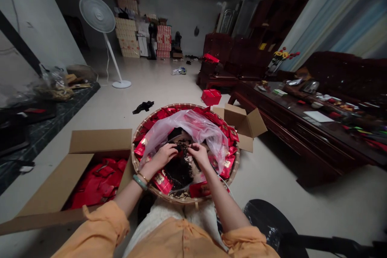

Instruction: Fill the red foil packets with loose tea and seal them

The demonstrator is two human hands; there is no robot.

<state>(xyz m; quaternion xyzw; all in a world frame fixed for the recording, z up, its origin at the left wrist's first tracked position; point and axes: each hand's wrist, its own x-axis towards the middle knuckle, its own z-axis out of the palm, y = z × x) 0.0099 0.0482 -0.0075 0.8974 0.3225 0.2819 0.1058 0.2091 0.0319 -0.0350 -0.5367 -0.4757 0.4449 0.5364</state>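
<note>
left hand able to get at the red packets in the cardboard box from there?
Probably yes: the left hand sits inside the rim of the round woven bamboo tray, and the open brown cardboard box of shiny red packets stands beside it. Only the tray rim and box edge lie between.

A white pedestal fan (98,14) stands left of stacked cardboard cartons (127,28).

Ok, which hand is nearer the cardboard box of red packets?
Left. The left hand is over the woven tray, toward the box; the right hand is over the tray, farther away.
</note>
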